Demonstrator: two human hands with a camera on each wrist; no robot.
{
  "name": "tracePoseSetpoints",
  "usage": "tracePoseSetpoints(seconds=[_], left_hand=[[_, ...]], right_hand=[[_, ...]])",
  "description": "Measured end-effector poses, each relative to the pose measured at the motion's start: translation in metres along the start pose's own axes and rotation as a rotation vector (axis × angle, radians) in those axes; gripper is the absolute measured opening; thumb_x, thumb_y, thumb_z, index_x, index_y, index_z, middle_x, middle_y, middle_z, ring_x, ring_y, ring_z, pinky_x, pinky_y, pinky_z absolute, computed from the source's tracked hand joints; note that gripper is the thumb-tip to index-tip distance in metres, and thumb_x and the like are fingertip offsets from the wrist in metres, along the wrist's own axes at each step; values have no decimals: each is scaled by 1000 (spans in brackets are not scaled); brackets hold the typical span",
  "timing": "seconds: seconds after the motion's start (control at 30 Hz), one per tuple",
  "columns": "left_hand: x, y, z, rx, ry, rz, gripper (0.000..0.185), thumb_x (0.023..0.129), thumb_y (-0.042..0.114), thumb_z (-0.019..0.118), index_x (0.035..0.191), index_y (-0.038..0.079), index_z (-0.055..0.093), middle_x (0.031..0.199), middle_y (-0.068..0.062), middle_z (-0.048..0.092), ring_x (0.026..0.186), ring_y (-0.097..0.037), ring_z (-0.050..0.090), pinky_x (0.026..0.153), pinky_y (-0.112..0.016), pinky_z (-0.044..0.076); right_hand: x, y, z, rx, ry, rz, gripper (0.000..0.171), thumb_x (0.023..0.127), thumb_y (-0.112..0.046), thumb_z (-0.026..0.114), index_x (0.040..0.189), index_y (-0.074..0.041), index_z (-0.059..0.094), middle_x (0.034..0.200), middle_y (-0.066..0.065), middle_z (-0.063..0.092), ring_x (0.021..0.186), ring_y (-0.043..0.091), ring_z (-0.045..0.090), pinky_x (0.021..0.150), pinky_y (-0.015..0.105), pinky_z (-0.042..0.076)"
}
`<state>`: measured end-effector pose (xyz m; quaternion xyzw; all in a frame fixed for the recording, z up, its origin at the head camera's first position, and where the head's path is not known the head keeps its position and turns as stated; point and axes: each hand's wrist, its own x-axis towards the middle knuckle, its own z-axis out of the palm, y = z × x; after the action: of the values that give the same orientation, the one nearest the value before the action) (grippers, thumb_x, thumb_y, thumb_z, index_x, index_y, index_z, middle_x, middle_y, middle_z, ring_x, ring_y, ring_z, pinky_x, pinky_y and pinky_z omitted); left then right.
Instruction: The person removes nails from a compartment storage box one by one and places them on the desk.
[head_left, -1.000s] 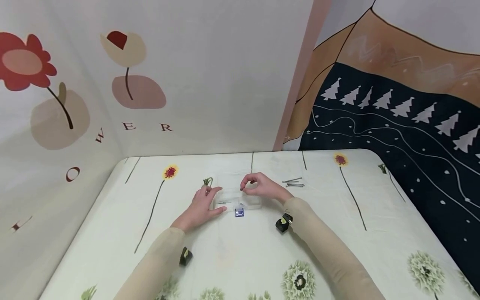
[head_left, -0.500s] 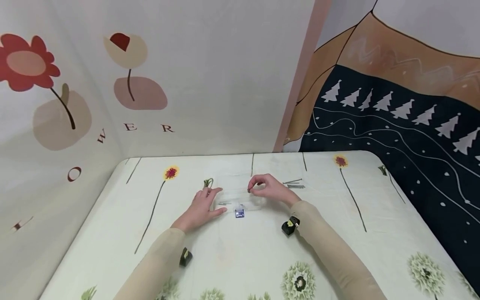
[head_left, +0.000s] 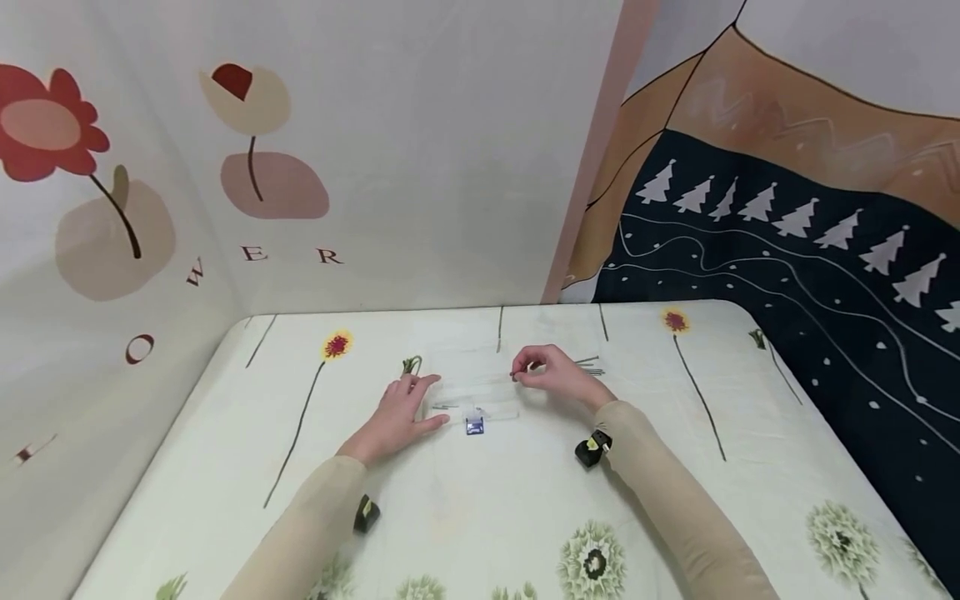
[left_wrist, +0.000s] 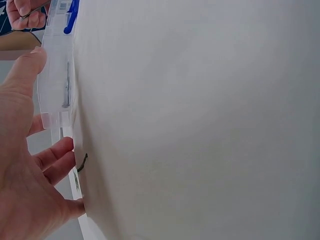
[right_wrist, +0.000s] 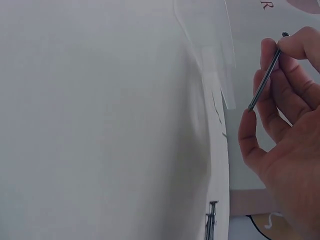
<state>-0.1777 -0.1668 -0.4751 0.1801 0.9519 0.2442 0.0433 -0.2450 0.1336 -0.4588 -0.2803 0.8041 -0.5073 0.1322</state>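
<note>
A clear plastic box [head_left: 472,385] with a blue latch [head_left: 474,427] lies on the flower-print tablecloth [head_left: 465,508]. My left hand [head_left: 401,408] rests flat at its left end, thumb against the box [left_wrist: 55,85] and fingers straight beside it. One nail [left_wrist: 66,85] lies inside. My right hand [head_left: 557,375] hovers by the box's right end and pinches a thin dark nail [right_wrist: 265,80] between thumb and fingertips. The nail [head_left: 522,372] points toward the box. The open clear lid [right_wrist: 210,35] shows beyond it.
A small pile of loose nails [head_left: 591,367] lies on the cloth just right of my right hand, also seen in the right wrist view as nails [right_wrist: 210,225]. Printed walls close the table's back and both sides.
My right hand has slid to the right, from over the middle of the box to its right end, fingertips still pinched. The left hand and the box have stayed put.
</note>
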Motion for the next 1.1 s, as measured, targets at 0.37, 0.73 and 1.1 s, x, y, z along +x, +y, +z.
tracePoseSetpoints(seconds=[0.37, 0.73, 1.1], left_hand=[[-1, -1, -1, 1, -5, -11, 73, 89, 45, 68, 145, 10, 39, 121, -17, 44, 109, -33, 41, 93, -49, 36], [0, 0, 0, 0, -7, -14, 72, 88, 45, 68, 145, 10, 40, 121, -16, 44, 110, -33, 41, 93, -49, 36], [-1, 1, -1, 4, -6, -11, 73, 88, 44, 69, 145, 10, 40, 122, -17, 44, 111, -33, 41, 95, -49, 35]], right_hand=[[-10, 5, -17, -83, 28, -31, 4, 90, -4, 64, 92, -1, 64, 89, 2, 65, 86, 19, 56, 79, 32, 44], [-27, 14, -33, -90, 47, 43, 5, 91, -3, 63, 96, 0, 64, 93, 5, 64, 89, 21, 55, 81, 35, 45], [-49, -14, -49, -111, 44, 109, 10, 92, 3, 59, 100, 10, 62, 99, 16, 63, 95, 27, 56, 91, 47, 43]])
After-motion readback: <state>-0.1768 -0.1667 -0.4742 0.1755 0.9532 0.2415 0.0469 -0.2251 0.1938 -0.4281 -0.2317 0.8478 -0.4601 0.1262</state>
